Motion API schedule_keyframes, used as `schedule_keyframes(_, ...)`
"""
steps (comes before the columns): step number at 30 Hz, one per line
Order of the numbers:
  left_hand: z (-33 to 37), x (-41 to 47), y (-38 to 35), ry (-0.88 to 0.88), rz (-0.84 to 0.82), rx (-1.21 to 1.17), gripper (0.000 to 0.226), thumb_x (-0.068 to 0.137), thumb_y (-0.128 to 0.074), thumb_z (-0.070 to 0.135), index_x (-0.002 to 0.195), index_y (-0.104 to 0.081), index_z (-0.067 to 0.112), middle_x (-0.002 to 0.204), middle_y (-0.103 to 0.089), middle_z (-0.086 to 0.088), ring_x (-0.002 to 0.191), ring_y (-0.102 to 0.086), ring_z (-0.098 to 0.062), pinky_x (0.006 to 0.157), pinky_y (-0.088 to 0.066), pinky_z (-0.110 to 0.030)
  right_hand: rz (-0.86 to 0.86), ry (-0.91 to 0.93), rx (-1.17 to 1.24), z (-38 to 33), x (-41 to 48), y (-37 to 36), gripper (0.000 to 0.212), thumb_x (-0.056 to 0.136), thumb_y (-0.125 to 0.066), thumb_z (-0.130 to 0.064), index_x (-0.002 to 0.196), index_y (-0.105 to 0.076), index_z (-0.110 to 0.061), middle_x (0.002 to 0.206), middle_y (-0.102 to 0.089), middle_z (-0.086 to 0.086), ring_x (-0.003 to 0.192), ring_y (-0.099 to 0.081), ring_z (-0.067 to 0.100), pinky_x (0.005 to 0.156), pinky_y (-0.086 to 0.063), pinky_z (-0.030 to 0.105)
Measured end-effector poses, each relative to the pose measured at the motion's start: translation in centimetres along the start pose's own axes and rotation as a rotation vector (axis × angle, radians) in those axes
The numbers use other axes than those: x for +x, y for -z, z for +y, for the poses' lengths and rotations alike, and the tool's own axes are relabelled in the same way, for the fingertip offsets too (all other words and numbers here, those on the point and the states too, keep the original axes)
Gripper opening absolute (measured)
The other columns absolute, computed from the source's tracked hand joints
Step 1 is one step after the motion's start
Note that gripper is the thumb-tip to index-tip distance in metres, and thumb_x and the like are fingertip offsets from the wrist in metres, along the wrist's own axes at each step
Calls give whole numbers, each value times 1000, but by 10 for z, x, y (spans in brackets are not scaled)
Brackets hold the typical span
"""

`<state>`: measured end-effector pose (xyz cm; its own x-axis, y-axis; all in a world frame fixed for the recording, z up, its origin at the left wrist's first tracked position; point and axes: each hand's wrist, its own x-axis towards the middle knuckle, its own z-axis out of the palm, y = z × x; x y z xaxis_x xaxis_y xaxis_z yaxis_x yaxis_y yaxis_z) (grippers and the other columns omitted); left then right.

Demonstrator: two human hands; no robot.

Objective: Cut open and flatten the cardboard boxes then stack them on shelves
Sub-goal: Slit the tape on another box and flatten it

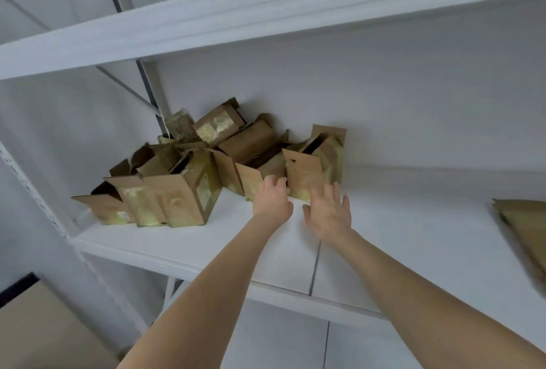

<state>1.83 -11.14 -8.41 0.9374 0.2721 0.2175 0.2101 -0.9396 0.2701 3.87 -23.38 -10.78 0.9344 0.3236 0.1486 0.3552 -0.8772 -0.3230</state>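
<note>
Several small brown cardboard boxes, flaps open and taped, lie heaped at the back left of a white shelf point(189, 238). The rightmost box point(307, 173) stands upright, its flap raised. My left hand point(273, 198) reaches out with fingers relaxed, fingertips close to a flap just left of that box. My right hand point(329, 213) hovers over the shelf in front of the same box, fingers spread and straight. Neither hand holds anything. A large box point(177, 197) stands at the front left of the heap.
Flattened cardboard point(523, 223) lies on the same shelf at the far right. Another white shelf point(266, 8) runs overhead. A big cardboard box point(44, 327) sits lower left. A metal upright point(32, 188) borders the shelf on the left.
</note>
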Motion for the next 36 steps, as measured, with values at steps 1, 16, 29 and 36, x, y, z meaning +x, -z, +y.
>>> schedule_keyframes(1, -15, 12, 2, -30, 17, -5, 55, 94, -54, 17, 146, -35, 14, 146, -33, -11, 130, -38, -29, 104, -39, -37, 8, -11, -3, -14, 9, -7, 49, 102, -37, -33, 147, -27, -19, 153, -23, 12, 146, -13, 33, 119, -11, 47)
schedule_keyframes(16, -25, 120, 2, -326, -100, -132, 65, 90, -61, 23, 148, -33, 13, 155, -21, -10, 138, -32, -31, 103, -43, -42, 199, -478, 406, -23, 92, -1, 47, 93, -55, -26, 137, -44, -12, 140, -32, 16, 122, -43, 37, 98, -46, 39)
schedule_keyframes(29, -66, 41, 32, -331, 113, -338, 21, 96, -55, 9, 112, -69, 8, 111, -60, -12, 102, -57, -25, 78, -42, -27, 360, -299, 375, -66, 6, -4, 21, 96, -56, -36, 83, -52, -20, 119, -51, 5, 116, -41, 27, 93, -38, 35)
schedule_keyframes(36, -118, 3, 47, -311, 125, -396, 21, 94, -54, 4, 107, -69, 6, 110, -61, -11, 106, -54, -24, 83, -40, -26, 381, -130, 561, -107, -35, -9, 44, 94, -54, -46, 61, -52, -17, 85, -60, 5, 89, -54, 25, 75, -43, 38)
